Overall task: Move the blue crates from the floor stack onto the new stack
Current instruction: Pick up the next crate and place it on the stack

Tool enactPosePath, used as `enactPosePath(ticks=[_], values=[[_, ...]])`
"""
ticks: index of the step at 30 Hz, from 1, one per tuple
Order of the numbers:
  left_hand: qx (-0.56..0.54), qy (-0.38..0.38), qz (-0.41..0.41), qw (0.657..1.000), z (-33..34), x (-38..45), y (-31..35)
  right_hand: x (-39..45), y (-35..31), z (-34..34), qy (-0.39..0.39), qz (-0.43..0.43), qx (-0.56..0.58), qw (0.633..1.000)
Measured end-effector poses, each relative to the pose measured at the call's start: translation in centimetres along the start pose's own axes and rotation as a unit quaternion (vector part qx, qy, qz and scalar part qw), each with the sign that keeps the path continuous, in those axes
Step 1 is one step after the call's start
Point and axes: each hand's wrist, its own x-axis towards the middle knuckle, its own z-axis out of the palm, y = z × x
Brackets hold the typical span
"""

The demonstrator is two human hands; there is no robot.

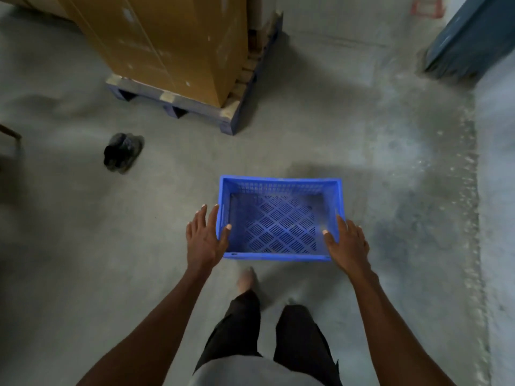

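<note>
One empty blue perforated crate (pixel 278 188) sits low on the grey concrete floor just ahead of my feet. From above I cannot tell whether other crates lie under it. My left hand (pixel 203 238) is at its left wall, thumb hooked over the rim to the inside and fingers stretched out along the outside. My right hand (pixel 348 246) mirrors it at the right wall, thumb inside and fingers spread outside. Neither hand's fingers curl around the crate. No other stack of crates is in view.
A tall cardboard box (pixel 172 45) stands on a blue pallet (pixel 225 118) at the back left. A dark lump (pixel 122 151) lies on the floor to the left. At top right is a blue-grey panel (pixel 468 40). A paler concrete strip (pixel 496 190) runs along the right.
</note>
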Motion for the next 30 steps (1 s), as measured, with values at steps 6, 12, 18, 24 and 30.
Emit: enactPosePath(ticks=[6, 12, 18, 24, 30], values=[[0.058, -0.061, -0.018, 0.996, 6.0, 7.5, -1.7, 10.6, 1.9, 3.7, -0.083, 0.044, 0.005, 0.996], [0.071, -0.083, -0.097, 0.989, 13.2, 14.6, -5.0, 19.9, 5.1, 8.8, -0.074, 0.062, 0.024, 0.995], [-0.069, -0.072, -0.159, 0.982, 18.8, 17.9, -8.0, 24.2, 6.3, 12.4, -0.014, 0.128, 0.123, 0.984], [-0.221, -0.044, -0.241, 0.944, 20.0, 17.9, -8.9, 27.2, 8.1, 12.7, 0.023, 0.261, 0.292, 0.920], [-0.411, -0.091, -0.352, 0.836, 20.0, 19.4, -8.8, 27.3, 9.3, 13.2, -0.057, 0.320, 0.375, 0.868]])
